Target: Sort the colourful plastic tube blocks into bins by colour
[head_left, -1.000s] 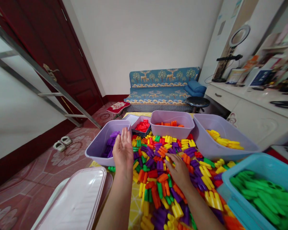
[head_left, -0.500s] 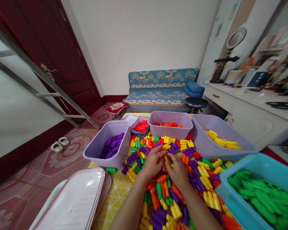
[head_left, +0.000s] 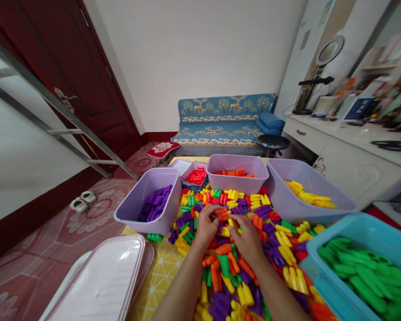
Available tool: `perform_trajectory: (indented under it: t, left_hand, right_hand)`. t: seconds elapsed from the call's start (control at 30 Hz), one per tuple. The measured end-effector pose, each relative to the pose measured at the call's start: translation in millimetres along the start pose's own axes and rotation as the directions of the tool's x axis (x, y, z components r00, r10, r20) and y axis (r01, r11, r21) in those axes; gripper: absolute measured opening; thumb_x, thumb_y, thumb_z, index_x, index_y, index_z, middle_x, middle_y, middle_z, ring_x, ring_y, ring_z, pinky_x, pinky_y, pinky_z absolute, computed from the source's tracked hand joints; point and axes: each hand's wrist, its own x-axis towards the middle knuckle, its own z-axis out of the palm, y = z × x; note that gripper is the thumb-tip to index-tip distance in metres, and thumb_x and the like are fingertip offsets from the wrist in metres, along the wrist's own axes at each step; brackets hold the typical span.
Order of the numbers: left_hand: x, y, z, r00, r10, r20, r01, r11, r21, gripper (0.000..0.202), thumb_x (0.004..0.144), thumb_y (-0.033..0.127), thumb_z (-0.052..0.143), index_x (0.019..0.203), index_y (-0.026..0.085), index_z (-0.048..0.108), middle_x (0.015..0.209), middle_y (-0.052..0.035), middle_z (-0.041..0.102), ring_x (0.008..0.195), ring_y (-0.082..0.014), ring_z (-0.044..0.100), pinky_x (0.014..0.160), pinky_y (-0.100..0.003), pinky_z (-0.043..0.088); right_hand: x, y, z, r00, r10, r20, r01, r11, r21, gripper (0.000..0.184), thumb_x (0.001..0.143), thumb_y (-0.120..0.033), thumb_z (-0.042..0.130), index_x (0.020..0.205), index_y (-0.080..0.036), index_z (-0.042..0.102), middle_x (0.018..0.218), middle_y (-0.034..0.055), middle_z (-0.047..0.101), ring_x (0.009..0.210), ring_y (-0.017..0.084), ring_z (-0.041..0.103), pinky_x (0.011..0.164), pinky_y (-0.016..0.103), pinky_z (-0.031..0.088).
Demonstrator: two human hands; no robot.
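Observation:
A heap of multicoloured plastic building pieces (head_left: 254,294), shaped like joined tubes, covers much of the table in front of me. My left hand (head_left: 207,226) is closed at the fingertips on an orange building piece (head_left: 223,214), above the middle of the heap. Just to its right, my right hand (head_left: 247,236) reaches low over the pieces with thumb and fingers apart. A yellow building piece (head_left: 231,221) shows beside its fingertips; whether they touch it I cannot tell.
Lilac bins hold purple pieces (head_left: 157,204), orange pieces (head_left: 235,172) and yellow pieces (head_left: 310,196). Red pieces (head_left: 197,175) fill a smaller box. Green pieces (head_left: 364,272) lie in a blue bin (head_left: 330,285) at right. White lids (head_left: 100,276) lie at front left.
My left hand has drawn back slightly left, and the orange piece now shows at its fingertips. My right hand has barely moved; the fingertips of both hands are further apart.

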Motion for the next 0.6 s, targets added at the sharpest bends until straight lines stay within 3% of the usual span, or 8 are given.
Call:
perform_trajectory:
  t: [0.13, 0.3, 0.4, 0.6]
  left_hand:
    - [-2.4, -7.0, 0.0, 0.988, -0.150, -0.037, 0.133, 0.948, -0.290, 0.036, 0.070, 0.009, 0.060, 0.105, 0.016, 0.066, 0.092, -0.0066, 0.071, 0.082, -0.0180, 0.066, 0.074, -0.029, 0.053]
    - [-6.2, -0.8, 0.5, 0.997, -0.063, 0.049, 0.073, 0.972, -0.223, 0.024, 0.076, 0.021, 0.065, 0.098, 0.015, 0.071, 0.096, -0.0077, 0.074, 0.086, -0.0206, 0.068, 0.080, -0.032, 0.054]
    - [-8.5, 4.9, -0.6, 0.995, -0.022, 0.092, 0.039, 0.982, -0.187, 0.027, 0.081, 0.027, 0.063, 0.104, 0.016, 0.071, 0.103, -0.0073, 0.073, 0.094, -0.0222, 0.068, 0.086, -0.034, 0.053]
    - [-9.9, 9.1, -2.5, 0.995, -0.014, 0.100, 0.024, 0.995, -0.096, 0.027, 0.084, 0.033, 0.059, 0.101, 0.017, 0.073, 0.102, -0.0074, 0.074, 0.096, -0.0233, 0.067, 0.090, -0.036, 0.051]
  right_hand:
    - [-0.7, -1.4, -0.1, 0.999, 0.032, 0.006, -0.032, 0.999, -0.003, 0.037, 0.084, -0.027, 0.051, 0.120, -0.018, 0.057, 0.112, 0.0099, 0.066, 0.105, 0.025, 0.060, 0.094, 0.044, 0.047]
    - [-0.3, -2.1, -0.9, 0.999, -0.036, -0.008, 0.036, 0.999, -0.014, 0.052, 0.086, -0.032, 0.053, 0.136, -0.022, 0.045, 0.125, 0.0098, 0.061, 0.111, 0.026, 0.057, 0.097, 0.046, 0.043]
    - [1.5, -0.5, -1.0, 0.999, -0.024, -0.044, 0.025, 0.999, 0.033, 0.044, 0.086, -0.033, 0.052, 0.129, -0.022, 0.051, 0.124, 0.0090, 0.062, 0.110, 0.025, 0.058, 0.096, 0.044, 0.045]
    - [5.3, -4.8, -8.8, 0.994, 0.056, -0.096, -0.052, 0.998, 0.041, 0.020, 0.083, -0.032, 0.055, 0.097, -0.021, 0.063, 0.096, 0.0063, 0.070, 0.089, 0.023, 0.064, 0.083, 0.038, 0.050]
